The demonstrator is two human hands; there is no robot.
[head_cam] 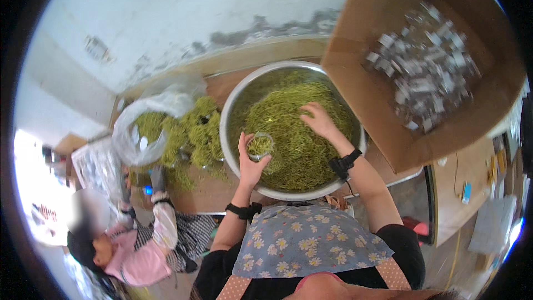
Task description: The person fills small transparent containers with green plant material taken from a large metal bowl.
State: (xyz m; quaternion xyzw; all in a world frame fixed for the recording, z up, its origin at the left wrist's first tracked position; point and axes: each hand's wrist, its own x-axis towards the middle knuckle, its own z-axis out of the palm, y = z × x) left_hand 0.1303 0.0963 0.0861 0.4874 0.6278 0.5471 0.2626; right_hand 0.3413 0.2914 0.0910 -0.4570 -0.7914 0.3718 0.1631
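A large round metal basin (227, 123) holds a heap of yellow-green dried plant strands (306, 150). Over its left side, my left hand (250, 168) grips a small clear jar (261, 146) between thumb and fingers. Strands of the same plant fill the jar, and its open mouth faces up toward me. My right hand (318, 121) hovers at or just above the upper right of the heap. Its fingers are bent and apart, with nothing visible between them.
A tall cardboard box (358, 104) with many small clear containers (433, 71) stands at right, overlapping the basin's rim. On the brown table (208, 200), filled jars (204, 133) crowd left beside a clear plastic bag (125, 146). A gloved co-worker (137, 258) works at lower left.
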